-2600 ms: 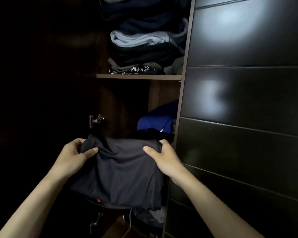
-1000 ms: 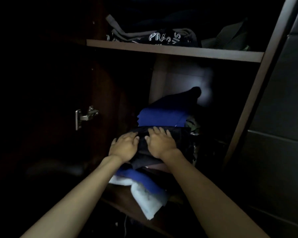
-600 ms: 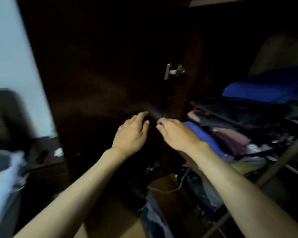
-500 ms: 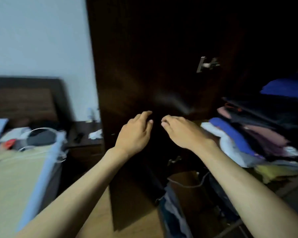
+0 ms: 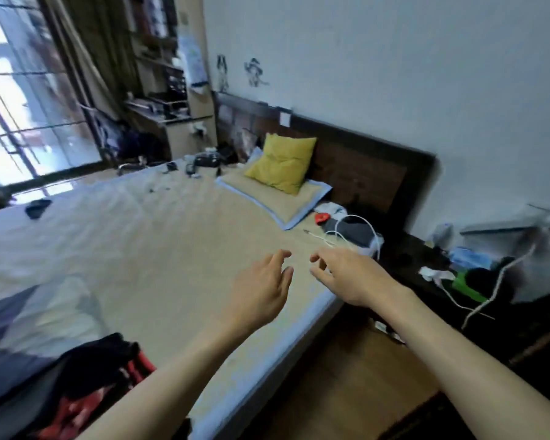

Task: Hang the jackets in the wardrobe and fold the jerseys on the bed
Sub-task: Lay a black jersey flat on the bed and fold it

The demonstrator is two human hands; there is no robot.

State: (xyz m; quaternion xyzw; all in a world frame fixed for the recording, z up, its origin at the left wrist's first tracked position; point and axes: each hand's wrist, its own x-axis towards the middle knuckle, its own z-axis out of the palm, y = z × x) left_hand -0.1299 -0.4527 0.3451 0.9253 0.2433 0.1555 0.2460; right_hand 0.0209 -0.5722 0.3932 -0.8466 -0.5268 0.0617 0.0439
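Observation:
The bed [image 5: 159, 255] with a beige mat fills the middle of the head view. A heap of black and red clothing [image 5: 86, 389] lies on its near left corner, beside a grey and white garment [image 5: 29, 325]. My left hand [image 5: 261, 290] and my right hand [image 5: 350, 274] are stretched out side by side above the bed's near right edge. Both are empty, with relaxed, slightly bent fingers. The wardrobe is out of view.
A yellow cushion [image 5: 281, 163] leans on a flat pillow [image 5: 277, 198] by the dark headboard [image 5: 362, 166]. White cables and a grey item [image 5: 353, 230] lie at the bed's right corner. A cluttered dark nightstand [image 5: 477, 281] stands to the right, wooden floor [image 5: 340, 385] below.
I placed the folded dark garment on the wardrobe pile, let it go, and turned left from the wardrobe to the bed. Both hands stay empty and raised in front.

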